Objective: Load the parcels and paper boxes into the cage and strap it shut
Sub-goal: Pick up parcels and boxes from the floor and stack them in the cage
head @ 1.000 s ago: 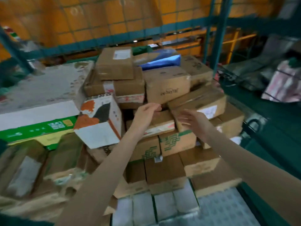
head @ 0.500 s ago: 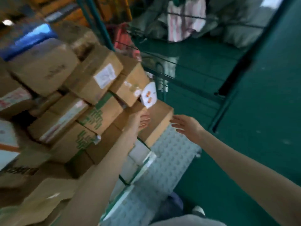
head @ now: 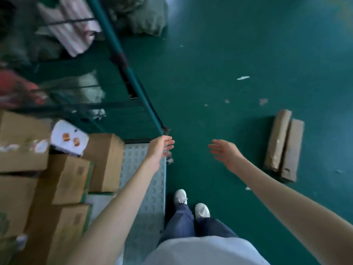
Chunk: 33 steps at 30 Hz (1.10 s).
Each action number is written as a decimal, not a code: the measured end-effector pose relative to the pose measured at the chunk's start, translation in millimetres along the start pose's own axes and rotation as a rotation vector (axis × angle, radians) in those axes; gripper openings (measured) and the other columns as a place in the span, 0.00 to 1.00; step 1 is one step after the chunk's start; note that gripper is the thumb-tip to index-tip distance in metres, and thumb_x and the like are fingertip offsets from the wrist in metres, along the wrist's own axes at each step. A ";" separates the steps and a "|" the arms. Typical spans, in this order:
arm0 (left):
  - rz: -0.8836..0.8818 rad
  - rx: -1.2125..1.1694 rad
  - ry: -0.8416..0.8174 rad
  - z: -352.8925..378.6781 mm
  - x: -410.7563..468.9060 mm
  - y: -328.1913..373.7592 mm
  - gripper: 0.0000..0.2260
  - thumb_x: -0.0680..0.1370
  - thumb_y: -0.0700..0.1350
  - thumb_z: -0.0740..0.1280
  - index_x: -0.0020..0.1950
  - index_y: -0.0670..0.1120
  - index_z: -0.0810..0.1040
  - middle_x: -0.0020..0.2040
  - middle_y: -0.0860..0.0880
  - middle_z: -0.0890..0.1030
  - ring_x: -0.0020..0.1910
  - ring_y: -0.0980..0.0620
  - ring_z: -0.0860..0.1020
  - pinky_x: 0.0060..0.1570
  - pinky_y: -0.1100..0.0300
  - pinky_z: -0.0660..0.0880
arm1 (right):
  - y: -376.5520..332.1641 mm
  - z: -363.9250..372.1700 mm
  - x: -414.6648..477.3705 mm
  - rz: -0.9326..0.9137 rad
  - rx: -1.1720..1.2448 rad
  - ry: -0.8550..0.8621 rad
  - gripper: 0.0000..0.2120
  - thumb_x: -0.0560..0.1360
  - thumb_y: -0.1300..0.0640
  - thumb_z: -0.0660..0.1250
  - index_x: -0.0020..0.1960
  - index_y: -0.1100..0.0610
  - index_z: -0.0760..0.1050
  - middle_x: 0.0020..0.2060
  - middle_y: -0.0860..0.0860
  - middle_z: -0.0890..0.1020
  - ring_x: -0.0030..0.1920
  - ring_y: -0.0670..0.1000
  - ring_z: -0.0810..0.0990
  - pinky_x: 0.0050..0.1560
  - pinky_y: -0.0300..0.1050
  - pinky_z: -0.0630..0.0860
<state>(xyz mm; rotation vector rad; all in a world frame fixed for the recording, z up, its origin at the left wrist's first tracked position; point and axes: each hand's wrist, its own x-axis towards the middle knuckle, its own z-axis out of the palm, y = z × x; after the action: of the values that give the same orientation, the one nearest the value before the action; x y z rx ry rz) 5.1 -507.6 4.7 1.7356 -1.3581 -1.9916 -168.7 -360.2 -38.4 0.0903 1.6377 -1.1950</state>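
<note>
Both my hands were out in front of me and held nothing. My left hand (head: 159, 151) had its fingers (head: 169, 144) loosely bent, and my right hand (head: 228, 156) was spread flat, its fingers (head: 214, 148) pointing across at the left ones, with bare green floor (head: 229, 54) between them.

Two long paper-wrapped parcels (head: 283, 144) lay side by side on that floor, touching along their length. They were off to the right of my right fingers, past the wrist, clear of any touch.

One teal cage post (head: 114, 48) ran down to its foot just behind my left fingertips; I could not tell whether they met it. The studded grey cage floor (head: 147, 197) lay under my left wrist. To the left of those fingers I counted five brown cartons (head: 106, 161) stacked in the cage, though blur may have hidden more, and one white pack (head: 69, 138) with orange marks lay tilted on top of them.

Beyond the post, behind the mesh, sat blurred sacks (head: 145, 18). Below my hands stood my two white shoes (head: 202, 210)
</note>
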 end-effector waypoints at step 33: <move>0.162 1.009 -0.331 524.5 82.6 -109.9 0.29 0.79 0.48 0.66 0.77 0.43 0.60 0.74 0.45 0.64 0.62 0.49 0.69 0.53 0.58 0.65 | 89.9 -477.1 58.0 0.265 -0.254 0.788 0.30 0.76 0.54 0.69 0.73 0.59 0.62 0.69 0.58 0.68 0.69 0.60 0.68 0.67 0.55 0.64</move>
<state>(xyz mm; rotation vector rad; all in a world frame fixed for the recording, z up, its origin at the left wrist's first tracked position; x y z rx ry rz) -423.4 -231.1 -179.7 1.4804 -2.8486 -1.6264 -469.3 3.0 -168.1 0.6636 2.3523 -0.7677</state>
